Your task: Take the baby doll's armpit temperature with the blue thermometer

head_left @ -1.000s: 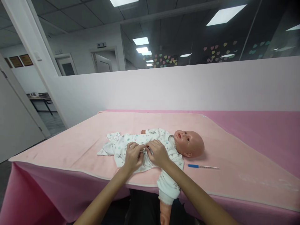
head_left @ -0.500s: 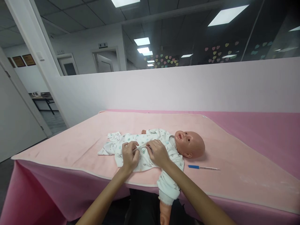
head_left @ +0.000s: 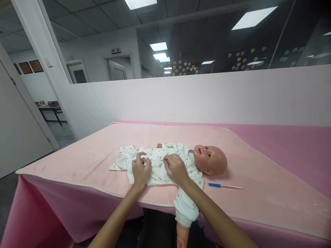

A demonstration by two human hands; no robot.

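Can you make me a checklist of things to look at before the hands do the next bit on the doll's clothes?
1. Doll lying flat on its back on the blanket: ok.
2. Left hand on the romper, fingers curled into the cloth: ok.
3. Right hand on the romper front beside the left hand: ok.
4. Front buttons all done up: cannot tell, the hands cover the middle.
5. Doll's near arm on the table: not ok, it hangs over the front edge.
6. Thermometer clear of the hands: ok, it lies apart on the blanket beside the doll's head.
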